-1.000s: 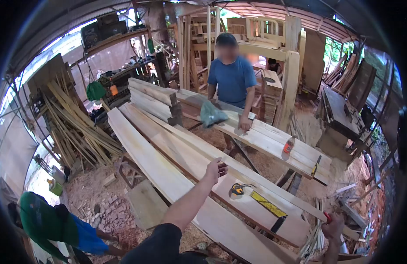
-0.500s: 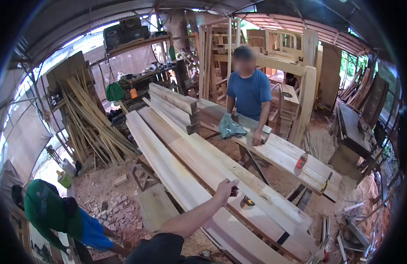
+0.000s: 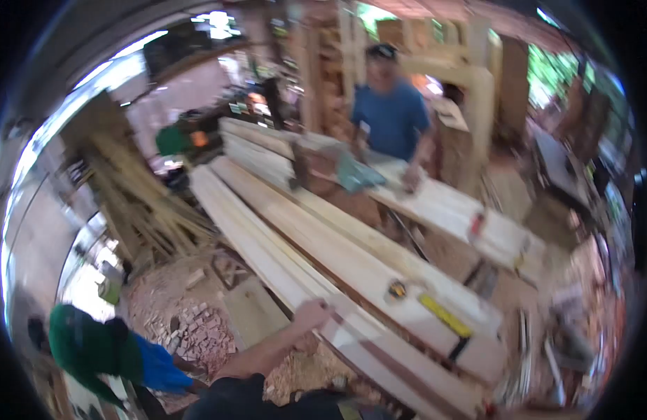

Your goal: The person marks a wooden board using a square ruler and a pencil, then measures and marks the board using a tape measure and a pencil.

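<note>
Here, my left grip [image 3: 314, 314] lies at the near edge of a long, pale wooden plank [image 3: 248, 236]; through the blur I cannot tell whether it pinches or is spread, nor read my right grip. Beside the plank, a broad, light-tan wooden board [image 3: 351, 266] carries a yellow-and-black tape measure [image 3: 397, 289] and a yellow-bladed square [image 3: 444, 315].

Pale cream is shown by the near board [image 3: 250, 238], which is marked by a darker brown streak toward 5 o'clock. Between 4 and 5 o'clock, yellow and black are seen on the tape measure [image 3: 397, 288], and the square [image 3: 446, 315] is coloured yellow along its blade, black at its stock. A blue shirt [image 3: 392, 122] is worn at 1 o'clock; at 8 o'clock, a green top [image 3: 96, 343] is paired with bright blue shorts [image 3: 159, 364]. Red is shown by the blurred bottle [image 3: 475, 225] at 3 o'clock.
</note>
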A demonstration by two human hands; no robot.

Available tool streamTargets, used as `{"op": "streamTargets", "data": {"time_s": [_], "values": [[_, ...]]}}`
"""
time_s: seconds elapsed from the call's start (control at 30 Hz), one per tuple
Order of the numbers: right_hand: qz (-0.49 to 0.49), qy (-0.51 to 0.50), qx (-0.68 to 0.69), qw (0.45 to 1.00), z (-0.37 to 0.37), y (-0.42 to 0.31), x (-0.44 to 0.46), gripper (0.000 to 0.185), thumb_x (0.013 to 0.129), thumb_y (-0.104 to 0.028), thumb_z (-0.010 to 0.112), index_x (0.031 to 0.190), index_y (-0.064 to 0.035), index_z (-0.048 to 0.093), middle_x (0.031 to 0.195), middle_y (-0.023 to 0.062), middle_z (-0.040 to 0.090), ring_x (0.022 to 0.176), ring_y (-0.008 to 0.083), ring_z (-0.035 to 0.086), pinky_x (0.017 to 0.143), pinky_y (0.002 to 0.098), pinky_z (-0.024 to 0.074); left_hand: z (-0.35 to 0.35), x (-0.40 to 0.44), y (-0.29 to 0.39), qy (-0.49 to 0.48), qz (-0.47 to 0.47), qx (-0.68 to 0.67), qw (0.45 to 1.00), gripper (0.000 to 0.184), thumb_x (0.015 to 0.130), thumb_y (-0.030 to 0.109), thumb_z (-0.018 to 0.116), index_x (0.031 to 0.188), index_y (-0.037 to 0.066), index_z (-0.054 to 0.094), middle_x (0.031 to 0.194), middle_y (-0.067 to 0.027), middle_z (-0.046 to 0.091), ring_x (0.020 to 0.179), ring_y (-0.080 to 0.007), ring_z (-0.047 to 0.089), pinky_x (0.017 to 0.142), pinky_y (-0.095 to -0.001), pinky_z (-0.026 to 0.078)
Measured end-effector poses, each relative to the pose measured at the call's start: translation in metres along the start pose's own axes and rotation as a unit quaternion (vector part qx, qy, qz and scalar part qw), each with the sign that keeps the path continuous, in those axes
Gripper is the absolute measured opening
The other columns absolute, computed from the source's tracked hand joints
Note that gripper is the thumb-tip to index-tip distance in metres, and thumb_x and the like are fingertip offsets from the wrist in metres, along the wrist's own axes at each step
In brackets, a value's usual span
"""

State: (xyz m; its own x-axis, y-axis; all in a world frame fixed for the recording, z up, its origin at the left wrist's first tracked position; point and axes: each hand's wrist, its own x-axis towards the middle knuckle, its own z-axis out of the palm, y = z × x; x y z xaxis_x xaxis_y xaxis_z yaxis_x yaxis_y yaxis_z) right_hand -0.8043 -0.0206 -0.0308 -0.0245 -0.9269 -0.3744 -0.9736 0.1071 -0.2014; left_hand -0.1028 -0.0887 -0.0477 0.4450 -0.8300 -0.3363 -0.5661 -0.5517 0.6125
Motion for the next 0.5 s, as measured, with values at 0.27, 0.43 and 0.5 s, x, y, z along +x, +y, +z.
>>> {"op": "streamTargets", "data": {"time_s": [0.27,0.43,0.5], "values": [[-0.09,0.214,0.061,0.971,0.018,-0.07,-0.018,0.029,0.076,-0.016,0.071,0.104,-0.0135,0.071,0.096,0.0115,0.068,0.086,0.0395,0.07,0.072,0.0526,0.0563,0.015,-0.035,0.068,0.054,0.356,0.057,0.931,0.021,0.09,0.01,0.077,0.108,0.003,0.069,0.109,-0.0165,0.071,0.102,-0.034,0.069,0.089,-0.0428,0.056],[-0.073,0.168,0.08,0.98,0.04,-0.104,-0.021,0.037,0.079,-0.021,0.073,0.114,-0.009,0.069,0.106,0.0136,0.068,0.093,0.039,0.072,0.078,0.0512,0.0595,0.048,-0.068,0.101,-0.053,0.52,0.11,0.846,0.045,0.083,0.014,0.083,0.124,0.007,0.066,0.128,-0.0184,0.065,0.123,-0.041,0.06,0.106,-0.0502,0.049],[-0.069,0.174,0.102,0.977,0.05,-0.118,-0.018,0.041,0.079,-0.022,0.074,0.117,-0.0079,0.069,0.11,0.0148,0.068,0.095,0.0396,0.073,0.081,0.0515,0.0598,0.064,-0.069,0.104,-0.105,0.552,0.144,0.814,0.058,0.078,0.017,0.088,0.13,0.008,0.064,0.133,-0.0184,0.062,0.127,-0.0423,0.057,0.11,-0.0532,0.045]]}}
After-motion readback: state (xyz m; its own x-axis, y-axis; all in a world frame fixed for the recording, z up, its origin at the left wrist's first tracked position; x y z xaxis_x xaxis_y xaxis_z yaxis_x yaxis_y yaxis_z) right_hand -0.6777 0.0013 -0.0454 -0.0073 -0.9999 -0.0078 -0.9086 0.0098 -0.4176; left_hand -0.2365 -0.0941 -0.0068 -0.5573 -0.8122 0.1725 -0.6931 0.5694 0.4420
